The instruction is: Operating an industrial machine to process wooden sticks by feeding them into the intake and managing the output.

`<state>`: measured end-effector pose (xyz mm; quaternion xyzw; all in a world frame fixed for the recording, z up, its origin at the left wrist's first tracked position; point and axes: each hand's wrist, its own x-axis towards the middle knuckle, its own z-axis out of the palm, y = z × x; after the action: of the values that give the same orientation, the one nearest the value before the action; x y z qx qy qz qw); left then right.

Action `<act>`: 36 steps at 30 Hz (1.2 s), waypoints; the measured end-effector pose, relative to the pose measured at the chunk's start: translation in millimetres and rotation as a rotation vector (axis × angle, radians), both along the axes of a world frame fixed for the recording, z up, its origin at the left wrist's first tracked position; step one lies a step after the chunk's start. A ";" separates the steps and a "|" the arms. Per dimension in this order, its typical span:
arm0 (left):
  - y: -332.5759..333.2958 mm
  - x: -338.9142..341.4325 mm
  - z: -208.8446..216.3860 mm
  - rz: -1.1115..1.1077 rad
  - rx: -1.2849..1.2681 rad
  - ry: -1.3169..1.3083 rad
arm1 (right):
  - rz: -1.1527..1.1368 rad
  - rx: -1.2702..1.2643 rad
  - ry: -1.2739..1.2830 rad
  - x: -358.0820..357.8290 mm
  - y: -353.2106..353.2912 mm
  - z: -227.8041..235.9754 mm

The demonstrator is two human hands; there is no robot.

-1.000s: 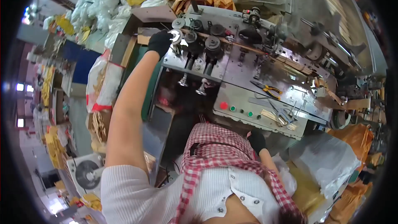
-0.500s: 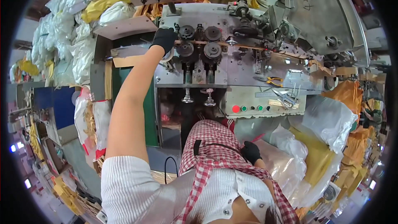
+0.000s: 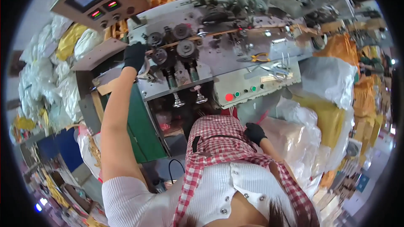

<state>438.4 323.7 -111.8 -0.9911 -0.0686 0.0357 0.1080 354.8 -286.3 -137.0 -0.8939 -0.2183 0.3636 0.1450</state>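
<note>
Head view: gloved left hand closes on the strip beside the machine's rollers, feeding unfinished; right hand hangs curled, empty.

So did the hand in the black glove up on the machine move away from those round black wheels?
No. The left hand has stayed at the left end of the machine, beside the black rollers, while the camera view itself shifted.
</note>
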 end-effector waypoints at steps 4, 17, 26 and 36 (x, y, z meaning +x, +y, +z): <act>-2.8 4.3 2.7 -0.046 -0.042 -0.071 | -0.054 0.032 -0.071 22.6 12.6 -3.4; -20.5 -31.7 39.3 0.097 -0.278 -0.294 | -0.274 0.086 -0.096 17.2 -14.9 -0.6; -119.8 -150.3 44.5 0.231 -0.356 -0.379 | -0.441 0.305 -0.159 90.0 -23.6 -10.2; -212.3 -247.5 90.3 0.701 -0.341 -0.509 | 0.022 0.317 -0.100 183.5 -12.1 -69.1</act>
<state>190.9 111.4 -21.6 -0.8890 -0.4168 -0.1636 -0.0953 538.3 -298.4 -206.1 -0.8743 -0.2896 0.2812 0.2694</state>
